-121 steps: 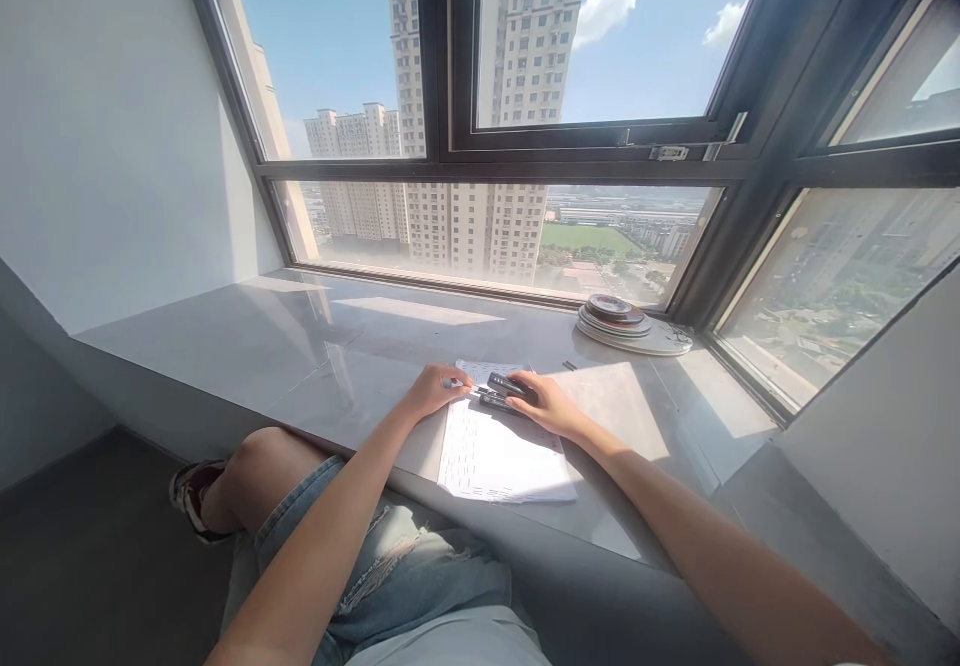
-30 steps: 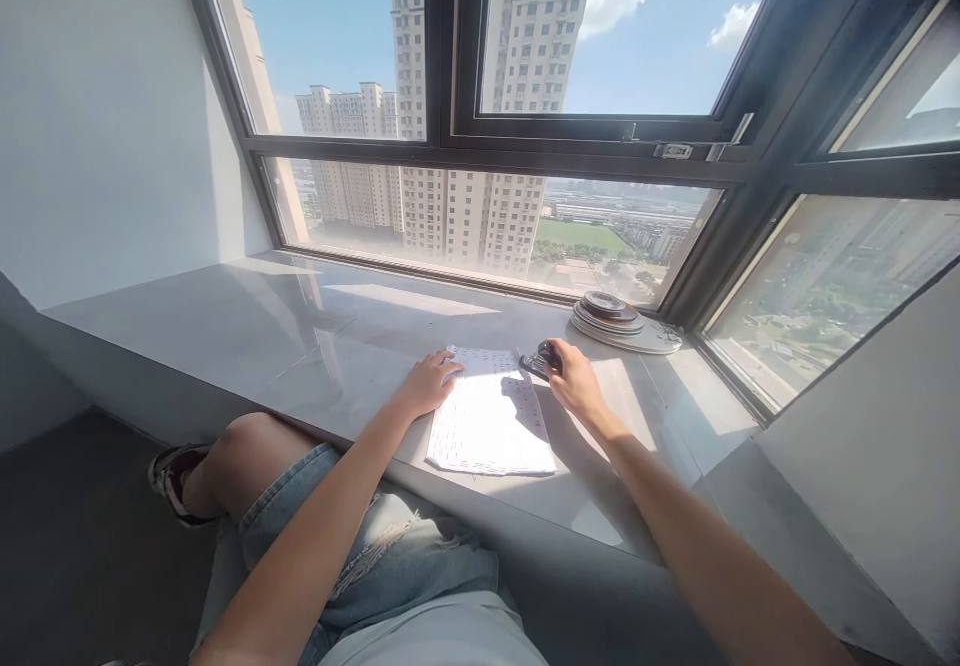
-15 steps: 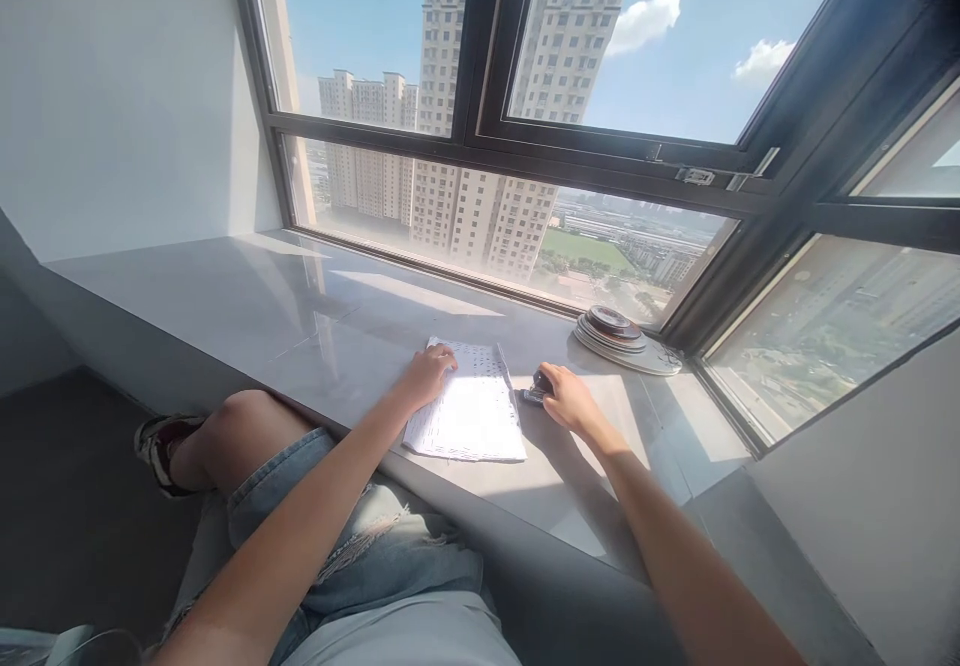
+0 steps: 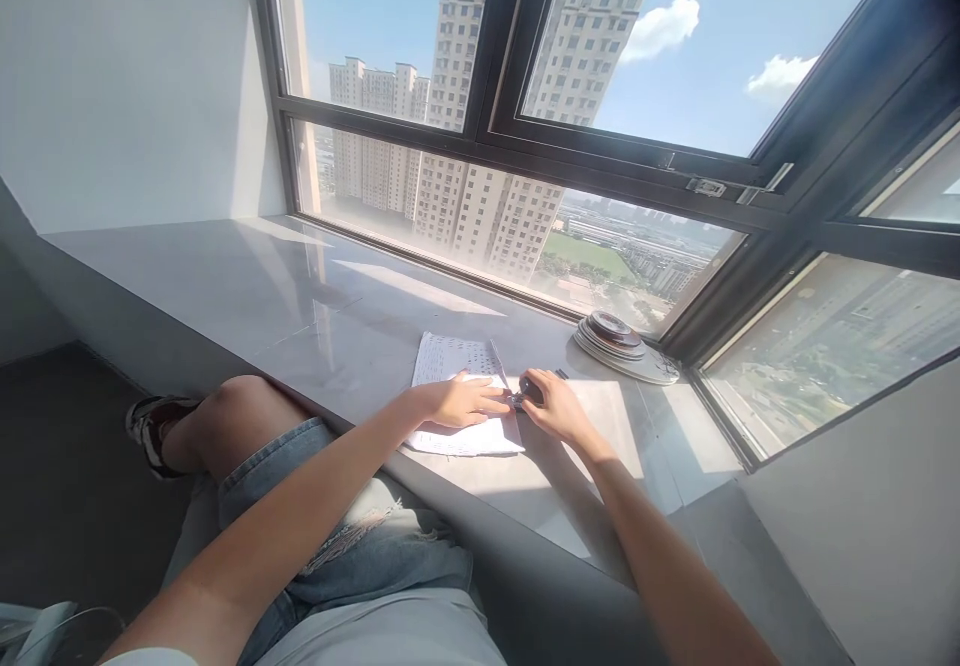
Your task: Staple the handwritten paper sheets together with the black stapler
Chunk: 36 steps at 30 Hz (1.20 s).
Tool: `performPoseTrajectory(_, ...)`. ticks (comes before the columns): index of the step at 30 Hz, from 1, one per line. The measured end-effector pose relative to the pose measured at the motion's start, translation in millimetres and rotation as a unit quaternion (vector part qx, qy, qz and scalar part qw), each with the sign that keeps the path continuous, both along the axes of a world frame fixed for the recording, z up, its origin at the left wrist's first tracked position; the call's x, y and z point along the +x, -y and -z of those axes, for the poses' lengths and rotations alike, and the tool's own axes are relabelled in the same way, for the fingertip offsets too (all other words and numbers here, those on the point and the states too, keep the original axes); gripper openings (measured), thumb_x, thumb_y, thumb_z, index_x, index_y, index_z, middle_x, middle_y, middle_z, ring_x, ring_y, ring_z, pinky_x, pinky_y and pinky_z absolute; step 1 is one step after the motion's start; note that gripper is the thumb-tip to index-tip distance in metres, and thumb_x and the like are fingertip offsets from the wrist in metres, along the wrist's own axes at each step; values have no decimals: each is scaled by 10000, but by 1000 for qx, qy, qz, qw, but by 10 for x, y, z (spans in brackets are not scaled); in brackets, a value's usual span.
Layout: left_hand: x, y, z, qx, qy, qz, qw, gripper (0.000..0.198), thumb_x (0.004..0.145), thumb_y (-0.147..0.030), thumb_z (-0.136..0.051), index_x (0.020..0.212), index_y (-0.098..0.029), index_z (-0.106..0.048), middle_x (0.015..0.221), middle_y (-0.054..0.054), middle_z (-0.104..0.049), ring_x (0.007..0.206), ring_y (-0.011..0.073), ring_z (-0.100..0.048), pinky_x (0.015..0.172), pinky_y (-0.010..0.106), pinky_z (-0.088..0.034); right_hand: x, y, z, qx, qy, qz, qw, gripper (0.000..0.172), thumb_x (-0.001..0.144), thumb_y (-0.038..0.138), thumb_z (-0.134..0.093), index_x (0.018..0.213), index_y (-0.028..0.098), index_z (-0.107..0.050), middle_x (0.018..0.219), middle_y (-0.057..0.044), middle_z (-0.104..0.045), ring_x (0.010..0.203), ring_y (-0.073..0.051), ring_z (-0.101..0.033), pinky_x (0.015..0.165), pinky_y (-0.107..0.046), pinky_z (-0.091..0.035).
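Papers (image 4: 457,354) lie on the sunlit ledge (image 4: 360,341), skewed, near front edge. Left hand (image 4: 459,402) is laid flat across them, palm down, fingers stretched rightward, nothing gripped; fingertips reach the nose of the black stapler (image 4: 529,390), contact cannot be told. Stapler is placed at the papers' right edge, mostly hidden by fingers; whether paper is between its arms cannot be told. It is grasped in the right hand (image 4: 561,408). Small dark strip (image 4: 562,374) lies just beyond; stacked discs (image 4: 613,334) sit farther right, by the window. Step in hand judged: stapler being lined up on the paper edge. Next move calls for sheets held flush, then a firm squeeze.
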<state>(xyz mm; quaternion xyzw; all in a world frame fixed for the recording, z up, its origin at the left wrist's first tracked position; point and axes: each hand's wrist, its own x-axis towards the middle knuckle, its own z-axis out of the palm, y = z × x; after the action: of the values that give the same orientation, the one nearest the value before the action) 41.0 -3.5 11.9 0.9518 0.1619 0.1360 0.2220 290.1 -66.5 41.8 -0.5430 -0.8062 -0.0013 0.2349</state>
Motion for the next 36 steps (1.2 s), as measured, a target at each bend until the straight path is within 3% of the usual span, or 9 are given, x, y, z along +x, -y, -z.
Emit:
performPoseTrajectory(1, 9, -10, 2, -1, 1, -2, 1000, 413, 962, -294, -577, 1353, -413, -638, 1578, -41, -462, 1509, 279, -340, 1260, 510, -178, -3, 3, -8, -3, -11, -1, 1000, 47, 854, 217, -545, 826, 227, -509, 819, -28, -619, 791, -207, -525, 712, -298, -364)
performPoseTrajectory(4, 42, -13, 4, 12, 3, -1, 1000, 384, 955, -287, -576, 1311, -398, -667, 1568, -20, -479, 1506, 293, -342, 1240, 547, -198, -20, -12, 0, -21, -67, 14, 997, 348, 1009, 436, -424, 743, 224, -494, 747, -25, -598, 737, -195, -530, 686, -297, -370)
performPoseTrajectory(8, 66, 14, 25, 23, -8, -2, 1000, 401, 959, -279, -554, 1330, -397, -649, 1582, -4, -461, 1514, 305, -320, 1233, 599, -150, -85, -62, 47, -23, -101, 86, 991, 571, 1035, 585, -295, 618, 221, -435, 628, -28, -539, 616, -179, -484, 604, -302, -324)
performPoseTrajectory(15, 56, 55, 90, -11, 41, -5, 999, 334, 927, -321, -600, 1238, -384, -704, 1526, -19, -529, 1492, 292, -355, 1241, 540, -174, -215, -74, 38, -10, -7, 148, 989, 512, 1027, 465, -339, 607, 219, -497, 658, -46, -606, 615, -180, -508, 608, -302, -289)
performPoseTrajectory(21, 66, 72, 121, 11, 61, -5, 998, 320, 916, -313, -601, 1200, -403, -716, 1499, -3, -555, 1459, 325, -399, 1220, 592, -150, -252, -64, 61, 16, 42, 148, 988, 461, 1019, 392, -377, 625, 211, -535, 712, -75, -661, 659, -185, -534, 634, -313, -265)
performPoseTrajectory(28, 82, 72, 127, 18, 21, -2, 1000, 275, 951, -303, -549, 1154, -349, -729, 1464, 33, -584, 1500, 335, -323, 1227, 602, -88, -242, -73, 87, 9, 41, 152, 987, 460, 1023, 392, -354, 642, 209, -534, 711, -70, -657, 656, -183, -518, 633, -317, -244)
performPoseTrajectory(36, 138, 72, 125, 16, 27, -9, 999, 312, 934, -307, -577, 1212, -344, -714, 1511, 14, -543, 1491, 312, -341, 1239, 554, -136, -236, -79, 110, 17, 30, 157, 987, 460, 1015, 370, -344, 618, 207, -509, 683, -57, -656, 608, -167, -475, 632, -321, -236)
